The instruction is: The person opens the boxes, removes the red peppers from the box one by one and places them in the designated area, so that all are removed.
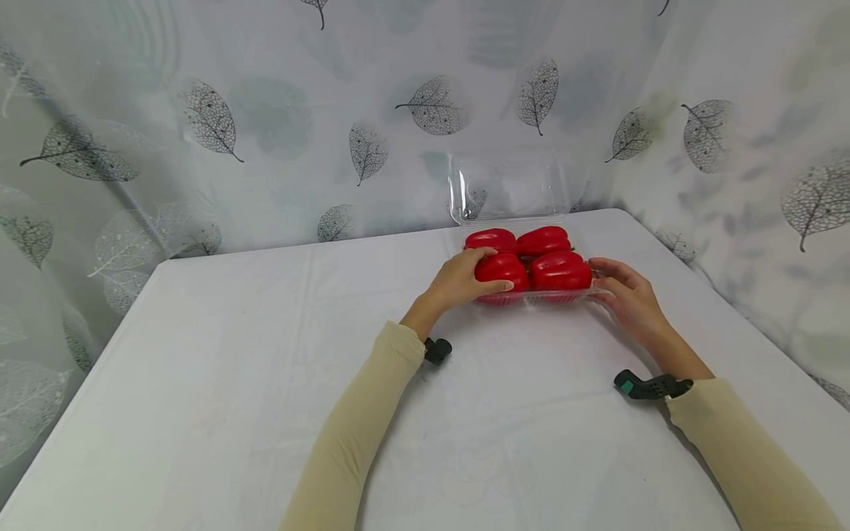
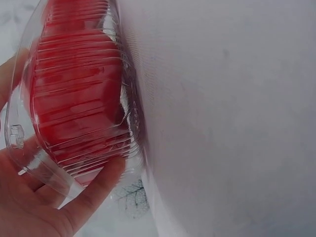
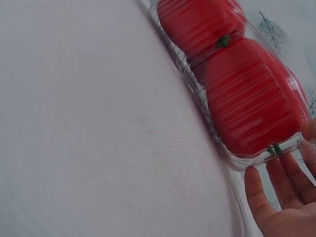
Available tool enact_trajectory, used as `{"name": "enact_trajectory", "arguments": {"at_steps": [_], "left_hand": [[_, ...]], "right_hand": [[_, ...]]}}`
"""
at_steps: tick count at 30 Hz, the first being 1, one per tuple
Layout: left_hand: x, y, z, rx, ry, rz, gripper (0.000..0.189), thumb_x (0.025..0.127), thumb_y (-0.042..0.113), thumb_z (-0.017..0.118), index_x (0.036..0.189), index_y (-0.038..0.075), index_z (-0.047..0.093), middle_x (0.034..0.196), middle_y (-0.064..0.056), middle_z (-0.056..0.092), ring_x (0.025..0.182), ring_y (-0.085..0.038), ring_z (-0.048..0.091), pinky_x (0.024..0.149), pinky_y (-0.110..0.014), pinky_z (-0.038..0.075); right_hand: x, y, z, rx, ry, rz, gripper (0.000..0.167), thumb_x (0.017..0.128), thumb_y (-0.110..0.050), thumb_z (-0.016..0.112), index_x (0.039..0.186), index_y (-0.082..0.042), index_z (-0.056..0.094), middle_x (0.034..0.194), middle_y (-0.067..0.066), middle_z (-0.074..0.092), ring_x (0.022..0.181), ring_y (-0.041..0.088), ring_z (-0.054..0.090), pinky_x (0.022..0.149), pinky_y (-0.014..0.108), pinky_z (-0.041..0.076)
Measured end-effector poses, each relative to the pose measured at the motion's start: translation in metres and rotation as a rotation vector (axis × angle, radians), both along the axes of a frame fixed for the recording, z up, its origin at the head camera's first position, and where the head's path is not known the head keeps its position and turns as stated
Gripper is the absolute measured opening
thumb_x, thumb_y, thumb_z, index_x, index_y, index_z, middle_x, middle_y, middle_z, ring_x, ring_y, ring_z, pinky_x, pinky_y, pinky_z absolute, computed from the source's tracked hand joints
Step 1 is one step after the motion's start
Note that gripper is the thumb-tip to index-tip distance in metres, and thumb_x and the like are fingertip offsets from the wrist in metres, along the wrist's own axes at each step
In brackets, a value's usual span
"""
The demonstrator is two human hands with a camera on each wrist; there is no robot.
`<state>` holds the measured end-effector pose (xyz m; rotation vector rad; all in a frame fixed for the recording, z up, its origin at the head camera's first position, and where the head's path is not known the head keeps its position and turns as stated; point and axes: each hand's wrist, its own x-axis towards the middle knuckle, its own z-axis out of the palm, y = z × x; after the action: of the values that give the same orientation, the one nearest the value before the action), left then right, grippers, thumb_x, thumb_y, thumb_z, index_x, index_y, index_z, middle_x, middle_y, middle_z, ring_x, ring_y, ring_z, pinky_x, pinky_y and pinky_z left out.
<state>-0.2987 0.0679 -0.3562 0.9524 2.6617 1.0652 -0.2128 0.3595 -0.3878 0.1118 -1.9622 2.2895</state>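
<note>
Several red bell peppers (image 1: 561, 271) with green stems lie in a clear plastic clamshell container (image 1: 544, 295), whose lid (image 1: 508, 188) stands raised at the back. My left hand (image 1: 454, 282) reaches over the container's left end. Its thumb and forefinger pinch the front left pepper (image 1: 499, 271), while another fingertip touches the ribbed outer wall in the left wrist view. At the right end, my right hand (image 1: 631, 304) holds the container by its corner, its fingertips (image 3: 252, 180) against the end wall below the rim. The peppers' undersides show through the plastic (image 3: 249, 98).
A white cloth covers the table (image 1: 232, 383). Behind it and along both sides hangs a leaf-patterned curtain (image 1: 279, 110), close to the raised lid. Each wrist carries a dark camera band (image 1: 654, 385).
</note>
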Motion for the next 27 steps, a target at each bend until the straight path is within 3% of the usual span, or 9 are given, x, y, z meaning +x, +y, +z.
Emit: {"name": "enact_trajectory", "arguments": {"at_steps": [8,27], "left_hand": [[-0.0022,-0.0013,0.0041,0.118,-0.099,0.012,0.07,0.087,0.045,0.069,0.144,0.013,0.045,0.139,-0.005,0.053,0.125,-0.021,0.049,0.096,-0.036,0.051],[0.0001,-0.0024,0.0009,0.139,-0.077,0.005,0.069,0.087,0.044,0.069,0.143,0.011,0.046,0.138,-0.005,0.054,0.124,-0.021,0.05,0.095,-0.036,0.051]], "right_hand": [[-0.0017,0.0031,-0.0004,-0.017,0.014,0.013,0.026,0.1,-0.008,0.052,0.126,-0.013,0.052,0.122,-0.008,0.054,0.107,0.002,0.054,0.085,0.015,0.052],[-0.0009,0.0023,-0.0019,-0.016,-0.016,0.008,0.029,0.1,-0.013,0.055,0.128,-0.014,0.049,0.125,-0.008,0.053,0.106,0.001,0.055,0.085,0.017,0.052]]}}
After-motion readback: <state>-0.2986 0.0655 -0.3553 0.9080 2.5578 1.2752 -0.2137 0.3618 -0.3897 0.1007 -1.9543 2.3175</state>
